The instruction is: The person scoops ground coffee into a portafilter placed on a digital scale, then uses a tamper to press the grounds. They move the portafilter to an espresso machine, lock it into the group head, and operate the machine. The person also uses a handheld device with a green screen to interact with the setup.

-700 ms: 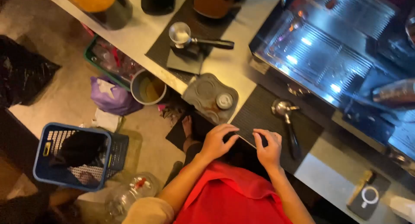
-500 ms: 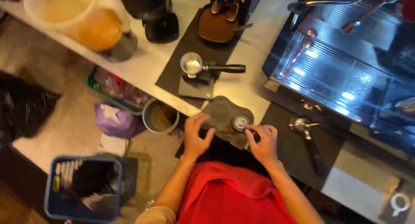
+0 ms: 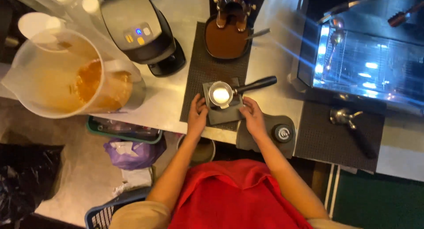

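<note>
Steel counter runs across my view, and I count along it from the left: one clear plastic pitcher with amber liquid in it, one grey-and-black countertop machine with small lit buttons, one grinder tray full of brown grounds, two portafilters, one round tamper on its grey stand, and one espresso machine glaring blue-white at the right. The first portafilter lies on a small dark tamping block on the ribbed black mat, its basket facing up and its black handle pointing right; the second portafilter lies on another dark mat, well apart. I have two hands in view, both reaching forward from bare forearms over a red apron. My left hand rests against the left edge of the block, fingers loosely curled beside the basket, touching rather than gripping as far as I can tell. My right hand lies on the block's right corner just below the handle, fingers spread a little and closed round nothing. Below the counter edge I see a pale floor with one purple bag, one black bag, a green tray and a blue basket.
</note>
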